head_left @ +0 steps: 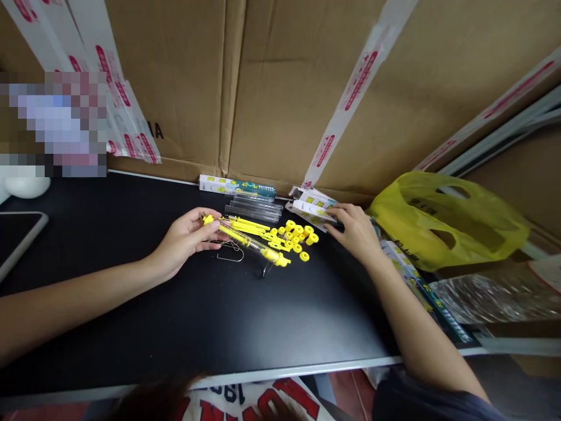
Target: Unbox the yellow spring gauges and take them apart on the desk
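Observation:
My left hand [193, 231] is closed around one end of a spring scale [245, 241], a clear tube with yellow end caps and a metal hook at its far end. It is held slanting above the black table. My right hand [356, 231] reaches to a small white box [311, 206] with an open flap; its fingers touch the box's right end, and their grip is partly hidden. Between the hands lie several yellow caps [300, 231] and yellow rods [248, 225]. Behind them are several clear tubes [254, 209]. Wire hooks [232, 257] rest beneath my left hand.
A closed long box [236, 187] lies against the cardboard wall [280, 105]. On the right are a yellow plastic bag [451, 219], more long boxes [429, 292] and a clear plastic-wrapped bundle [491, 298]. A white-edged device [21, 240] sits at the far left of the black table [197, 327].

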`<state>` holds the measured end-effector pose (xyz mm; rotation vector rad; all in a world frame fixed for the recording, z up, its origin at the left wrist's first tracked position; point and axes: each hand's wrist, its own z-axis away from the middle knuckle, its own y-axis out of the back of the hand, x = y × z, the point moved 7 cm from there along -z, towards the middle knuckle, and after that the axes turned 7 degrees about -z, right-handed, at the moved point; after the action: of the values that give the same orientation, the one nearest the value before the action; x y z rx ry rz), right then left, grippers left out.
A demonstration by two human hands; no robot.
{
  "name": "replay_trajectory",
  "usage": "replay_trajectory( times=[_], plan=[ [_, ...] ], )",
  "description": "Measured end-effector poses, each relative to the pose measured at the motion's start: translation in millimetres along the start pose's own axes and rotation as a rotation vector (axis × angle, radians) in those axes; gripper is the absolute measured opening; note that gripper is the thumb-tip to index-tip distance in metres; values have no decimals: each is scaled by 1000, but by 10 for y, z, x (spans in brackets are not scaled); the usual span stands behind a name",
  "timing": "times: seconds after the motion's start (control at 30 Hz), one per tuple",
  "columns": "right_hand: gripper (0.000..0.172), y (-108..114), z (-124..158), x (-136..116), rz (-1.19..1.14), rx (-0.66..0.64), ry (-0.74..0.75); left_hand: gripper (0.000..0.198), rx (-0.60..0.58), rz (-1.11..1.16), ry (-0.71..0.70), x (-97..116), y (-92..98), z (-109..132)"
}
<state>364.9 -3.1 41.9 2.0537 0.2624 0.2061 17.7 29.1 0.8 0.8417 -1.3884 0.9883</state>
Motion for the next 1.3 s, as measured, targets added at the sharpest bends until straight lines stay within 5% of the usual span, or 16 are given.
replay_trajectory(
  times=[0.3, 0.57, 0.87, 1.07, 1.3],
  plan=[
    [28, -62, 41, 227, 151, 107, -102, 27, -11, -11, -1, 4, -22, 20],
    [24, -13, 80, 302, 239, 71, -157, 28, -12, -16, -11, 1, -32, 26],
    [40, 20, 67, 229, 229, 74, -171, 30, -29, -8, -4, -15, -50, 41],
    [25, 184, 7, -309, -59, 137, -107, 28, -39, -15, 26, -24, -92, 64],
    [17, -2, 146, -1350, -725, -305, 141, 27, -61, -16, 38, -62, -132, 83]
  ],
)
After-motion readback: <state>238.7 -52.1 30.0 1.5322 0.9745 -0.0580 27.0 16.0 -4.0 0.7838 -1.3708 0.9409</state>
